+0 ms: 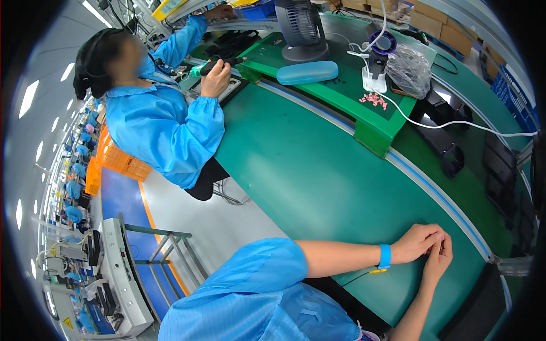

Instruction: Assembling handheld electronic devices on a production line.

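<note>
Green table (318, 170): left hand (418, 243) and right hand (438, 262) rest together at its near edge, fingers curled, touching; anything held is hidden. Risk: a small part pinched there could slip unseen.

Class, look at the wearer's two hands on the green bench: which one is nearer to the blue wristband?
Left. The blue wristband sits on the left wrist, directly behind the left hand. The right hand touches the left hand's fingers from the near side, farther from the band.
</note>
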### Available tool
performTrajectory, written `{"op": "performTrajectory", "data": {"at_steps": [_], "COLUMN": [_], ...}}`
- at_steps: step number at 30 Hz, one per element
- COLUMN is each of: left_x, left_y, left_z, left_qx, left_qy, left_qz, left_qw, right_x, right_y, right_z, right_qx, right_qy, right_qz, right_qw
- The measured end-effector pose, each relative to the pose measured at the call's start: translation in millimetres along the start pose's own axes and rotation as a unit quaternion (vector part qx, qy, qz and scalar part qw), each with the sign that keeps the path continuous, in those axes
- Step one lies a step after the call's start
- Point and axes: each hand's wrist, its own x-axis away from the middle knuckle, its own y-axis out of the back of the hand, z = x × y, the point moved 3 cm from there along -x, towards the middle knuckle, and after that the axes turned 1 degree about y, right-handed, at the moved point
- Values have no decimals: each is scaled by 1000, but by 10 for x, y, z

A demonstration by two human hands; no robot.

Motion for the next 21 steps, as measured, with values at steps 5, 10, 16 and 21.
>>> {"op": "performTrajectory", "data": {"at_steps": [5,10,16,21], "left_x": [0,-4,11,113], "left_y": [-15,19,33,251], "left_z": [42,30,39,-25], "left_qx": [-2,-6,-4,11], "left_qy": [-13,-25,-11,-20], "left_qz": [-5,-16,-22,-52], "left_qw": [1000,1000,1000,998], "right_x": [-6,-68,-57,-52], "right_y": [-11,-78,-57,-8], "right_z": [45,85,65,91], "right_qx": [-17,-37,-68,-12], "right_qy": [-2,9,4,20], "right_qz": [8,-1,15,25], "right_qw": [1000,999,998,999]}}
